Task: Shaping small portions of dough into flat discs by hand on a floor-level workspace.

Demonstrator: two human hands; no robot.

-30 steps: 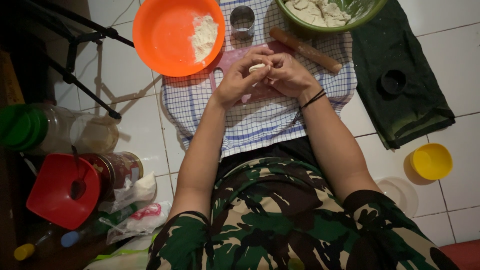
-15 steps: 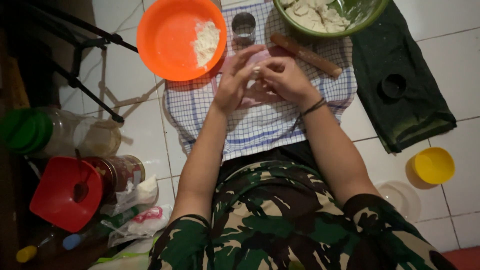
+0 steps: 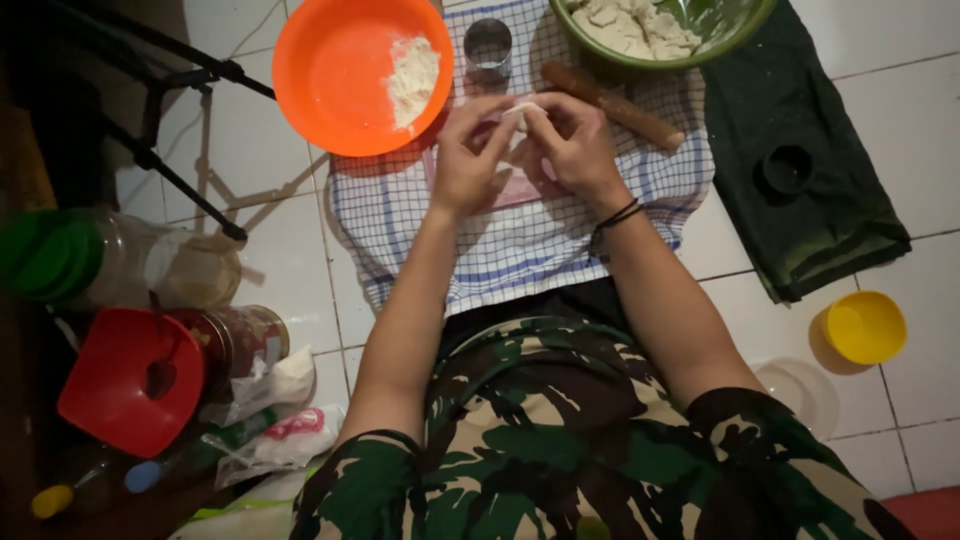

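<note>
Both hands meet over a checked cloth (image 3: 520, 250) spread on the tiled floor (image 3: 930, 130). The left hand (image 3: 468, 160) and the right hand (image 3: 575, 150) pinch a small white dough piece (image 3: 520, 112) between their fingertips, fingers curled closed around it from either side; the dough sits just above the far part of the cloth, between the two hands. A black band (image 3: 620, 213) circles the right wrist. Under the hands a pink sheet (image 3: 520, 190) lies on the cloth. Just beyond the fingers stands a metal ring cutter (image 3: 488, 47), and to its right a wooden rolling pin (image 3: 612, 104) lies at a slant, touching the cloth. An orange bowl (image 3: 340, 80) with a heap of flour (image 3: 413, 78) rests on the cloth's left far corner. A green bowl (image 3: 740, 25) holding pale dough pieces (image 3: 635, 25) stands at the top edge. A dark green cloth (image 3: 800, 170) lies to the right, with a yellow lid (image 3: 865, 327) nearer the person. On the left are a red funnel (image 3: 125, 380), jars (image 3: 150, 265) and bags (image 3: 270, 420).
</note>
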